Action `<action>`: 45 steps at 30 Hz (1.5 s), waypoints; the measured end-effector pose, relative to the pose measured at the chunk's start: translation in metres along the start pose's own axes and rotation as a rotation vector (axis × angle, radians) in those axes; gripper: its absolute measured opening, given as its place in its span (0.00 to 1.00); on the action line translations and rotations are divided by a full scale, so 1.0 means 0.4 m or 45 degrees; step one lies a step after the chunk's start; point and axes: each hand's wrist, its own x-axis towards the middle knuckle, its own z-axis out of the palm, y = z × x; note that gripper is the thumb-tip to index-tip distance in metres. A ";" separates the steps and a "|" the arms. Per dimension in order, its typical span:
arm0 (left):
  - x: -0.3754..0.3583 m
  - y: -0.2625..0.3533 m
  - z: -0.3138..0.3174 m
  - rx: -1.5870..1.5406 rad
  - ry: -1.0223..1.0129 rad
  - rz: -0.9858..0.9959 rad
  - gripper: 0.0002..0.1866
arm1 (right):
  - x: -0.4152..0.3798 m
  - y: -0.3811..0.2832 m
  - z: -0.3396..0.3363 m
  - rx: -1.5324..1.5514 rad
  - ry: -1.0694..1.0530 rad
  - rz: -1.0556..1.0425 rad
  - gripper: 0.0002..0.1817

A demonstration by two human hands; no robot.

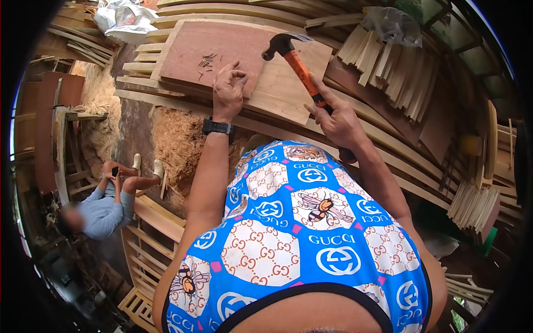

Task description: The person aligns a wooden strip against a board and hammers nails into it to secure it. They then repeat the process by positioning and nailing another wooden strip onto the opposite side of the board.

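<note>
My right hand (337,117) is wrapped around the handle of a claw hammer (300,69) with an orange and black grip. The dark hammer head is raised over the boards and points up and left. My left hand (229,91), with a black watch (217,126) at the wrist, is at the near edge of a reddish plywood board (186,41). Its fingers are curled in towards the thumb; whatever they may hold is too small to make out. Just beyond it, several loose nails (206,61) lie on the reddish board. A lighter wooden board (288,83) lies beside it.
Long curved wooden strips (411,161) are stacked under and around the boards. Bundles of slats (383,66) lie at the right. Sawdust (175,139) covers the floor. At the left, a person (108,202) sits with a phone, near a slatted wooden frame (147,238).
</note>
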 end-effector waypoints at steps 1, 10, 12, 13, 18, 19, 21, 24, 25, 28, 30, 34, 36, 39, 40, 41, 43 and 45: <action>0.001 -0.013 0.008 0.236 0.009 0.219 0.04 | 0.001 -0.007 0.002 0.003 -0.018 -0.010 0.41; 0.007 -0.045 0.012 0.276 -0.114 0.231 0.06 | -0.003 -0.034 0.018 -0.050 -0.084 -0.085 0.42; 0.005 -0.049 0.010 0.292 -0.128 0.253 0.06 | -0.010 -0.035 0.020 -0.050 -0.101 -0.097 0.42; 0.007 -0.050 0.009 0.309 -0.138 0.278 0.07 | -0.013 -0.036 0.020 -0.073 -0.117 -0.128 0.42; 0.003 -0.044 0.006 0.343 -0.135 0.276 0.07 | -0.012 -0.044 0.026 -0.177 -0.170 -0.193 0.42; 0.002 -0.045 0.005 0.328 -0.148 0.281 0.06 | -0.013 -0.042 0.029 -0.181 -0.176 -0.196 0.42; 0.003 -0.046 0.003 0.338 -0.158 0.298 0.06 | -0.008 -0.040 0.030 -0.187 -0.188 -0.207 0.42; -0.004 -0.035 0.004 0.339 -0.148 0.304 0.07 | -0.007 -0.048 0.028 -0.229 -0.192 -0.227 0.42; -0.006 -0.031 0.004 0.330 -0.136 0.291 0.07 | -0.007 -0.048 0.028 -0.235 -0.199 -0.230 0.42; -0.003 -0.035 0.003 0.324 -0.133 0.287 0.08 | 0.000 -0.033 0.032 -0.303 -0.168 -0.344 0.42; -0.001 -0.036 0.001 0.346 -0.132 0.296 0.08 | 0.006 -0.012 0.042 -0.347 -0.136 -0.457 0.42; 0.000 -0.031 0.008 0.424 -0.101 0.319 0.08 | 0.011 -0.018 0.039 -0.465 -0.238 -0.354 0.42; 0.001 -0.031 -0.001 0.410 -0.120 0.313 0.08 | 0.005 -0.023 0.040 -0.370 -0.191 -0.416 0.42; -0.005 -0.027 -0.004 0.384 -0.148 0.294 0.08 | -0.002 -0.025 0.046 -0.352 -0.076 -0.587 0.41; -0.005 -0.026 -0.005 0.375 -0.157 0.282 0.08 | 0.002 -0.019 0.048 -0.354 -0.080 -0.589 0.41; -0.005 -0.027 -0.004 0.375 -0.152 0.281 0.08 | 0.008 -0.007 0.051 -0.399 -0.102 -0.576 0.41; -0.003 -0.028 -0.001 0.414 -0.126 0.300 0.08 | 0.012 -0.007 0.048 -0.445 -0.123 -0.564 0.41; 0.002 -0.020 0.000 0.421 -0.103 0.325 0.07 | 0.019 -0.020 0.037 -0.540 -0.247 -0.284 0.42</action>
